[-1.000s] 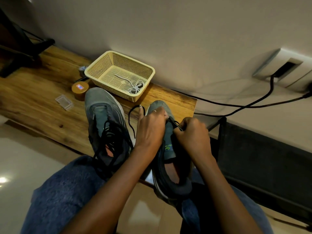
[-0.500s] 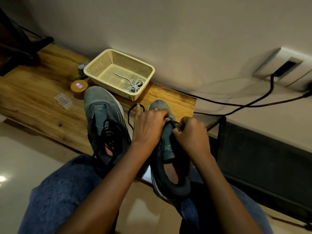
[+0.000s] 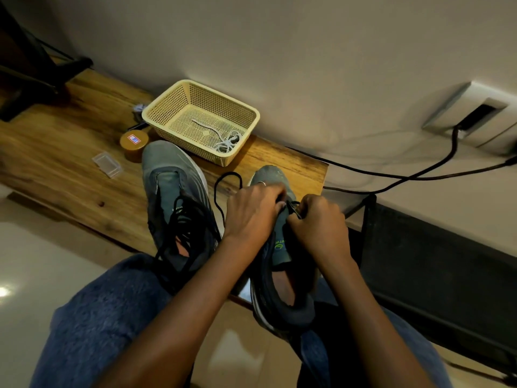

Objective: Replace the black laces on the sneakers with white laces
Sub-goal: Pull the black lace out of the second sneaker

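Unlacing is in hand, and it's the right sneaker [image 3: 275, 247] getting the attention, its heel off the near edge of the table [image 3: 70, 152]. The left hand [image 3: 251, 214] curls over the tongue and upper, gripping the shoe steady. The right hand [image 3: 319, 222] is closed tight, pinching the black lace [image 3: 293, 210] close to the eyelets; a slack loop of it arcs out over the wood to the left. Next move, by my reckoning: draw that lace clear through the eyelets, row by row, without snagging. The left sneaker [image 3: 173, 197] lies beside it, its black lace loose in a heap. White laces [image 3: 226, 142] wait in the basket [image 3: 173, 107], untouched.
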A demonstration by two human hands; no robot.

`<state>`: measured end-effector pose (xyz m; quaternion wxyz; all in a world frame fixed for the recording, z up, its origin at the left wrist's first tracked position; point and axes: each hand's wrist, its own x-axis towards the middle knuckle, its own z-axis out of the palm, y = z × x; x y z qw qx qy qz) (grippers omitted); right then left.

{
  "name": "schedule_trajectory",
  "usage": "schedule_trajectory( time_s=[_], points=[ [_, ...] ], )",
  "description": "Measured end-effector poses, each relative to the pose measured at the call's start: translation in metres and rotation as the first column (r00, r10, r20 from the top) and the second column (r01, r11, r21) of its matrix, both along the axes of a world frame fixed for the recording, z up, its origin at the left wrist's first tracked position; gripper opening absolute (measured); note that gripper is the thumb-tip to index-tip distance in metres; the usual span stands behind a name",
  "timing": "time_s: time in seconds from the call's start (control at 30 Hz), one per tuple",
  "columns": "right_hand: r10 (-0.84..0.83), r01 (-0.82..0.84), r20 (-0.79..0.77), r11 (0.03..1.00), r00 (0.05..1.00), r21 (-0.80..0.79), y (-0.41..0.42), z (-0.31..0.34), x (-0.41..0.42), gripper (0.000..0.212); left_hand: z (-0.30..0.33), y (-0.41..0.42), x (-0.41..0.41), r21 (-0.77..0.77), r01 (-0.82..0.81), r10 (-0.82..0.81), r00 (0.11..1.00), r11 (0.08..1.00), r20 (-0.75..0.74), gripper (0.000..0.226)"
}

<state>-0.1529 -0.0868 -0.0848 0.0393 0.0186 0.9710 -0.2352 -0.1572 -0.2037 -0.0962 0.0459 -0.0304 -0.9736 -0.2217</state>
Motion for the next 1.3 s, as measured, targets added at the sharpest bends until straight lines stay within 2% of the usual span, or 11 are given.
schedule_trajectory(
  time_s=[0.1,0.3,0.37,0.47,0.57,0.7,0.83,0.9,1.03,1.1,1.3],
  points=[
    [-0.007,0.007,-0.010,1.000,1.000,-0.011,-0.0003,-0.0001,0.0000,0.012,-0.0041,0.0033,-0.0014,0.020,0.001,-0.001,1.000,1.000,-0.022,0.019],
    [-0.025,0.025,-0.007,0.999,1.000,-0.022,0.0009,-0.0010,-0.0015,0.014,-0.0056,0.0061,-0.0009,0.194,-0.114,0.115,0.993,0.974,0.007,0.020],
    [-0.017,0.016,-0.007,1.000,1.000,-0.016,0.0023,-0.0014,-0.0015,0.013,-0.0057,0.0046,-0.0015,0.165,-0.051,0.052,0.999,0.985,-0.001,0.019],
    [0.009,-0.009,-0.007,1.000,1.000,-0.010,0.0032,-0.0010,-0.0009,0.012,-0.0038,0.0027,-0.0017,0.044,0.027,-0.029,0.999,0.999,0.044,0.032],
    [0.020,-0.020,-0.012,1.000,1.000,0.000,0.0027,-0.0010,-0.0015,0.011,-0.0061,0.0017,-0.0030,-0.023,0.058,-0.057,0.998,0.998,0.040,0.020],
    [0.008,-0.008,-0.013,1.000,1.000,-0.021,0.0021,-0.0012,-0.0011,0.010,-0.0070,0.0022,-0.0049,0.067,0.034,-0.035,0.999,0.997,0.022,0.019],
    [-0.009,0.009,-0.016,1.000,1.000,-0.029,0.0019,-0.0011,-0.0017,0.013,-0.0076,0.0058,-0.0006,0.225,-0.046,0.052,0.998,0.973,-0.022,0.020],
    [-0.003,0.003,-0.014,1.000,1.000,-0.024,0.0023,-0.0016,-0.0022,0.012,-0.0090,0.0049,0.0009,0.212,-0.038,0.051,0.997,0.976,-0.057,0.020],
    [0.015,-0.015,-0.008,1.000,1.000,-0.020,0.0043,-0.0025,-0.0030,0.011,-0.0067,0.0014,0.0010,0.083,0.003,-0.005,1.000,0.997,0.018,0.027],
    [0.024,-0.024,-0.001,1.000,1.000,-0.014,0.0043,-0.0030,-0.0034,0.013,-0.0059,0.0016,0.0009,0.045,0.020,-0.020,1.000,0.999,0.007,0.021],
    [-0.016,0.016,0.000,0.999,1.000,-0.050,0.0020,-0.0030,-0.0040,0.014,-0.0038,0.0062,-0.0016,0.133,-0.024,0.026,1.000,0.991,-0.017,0.021]
  ],
)
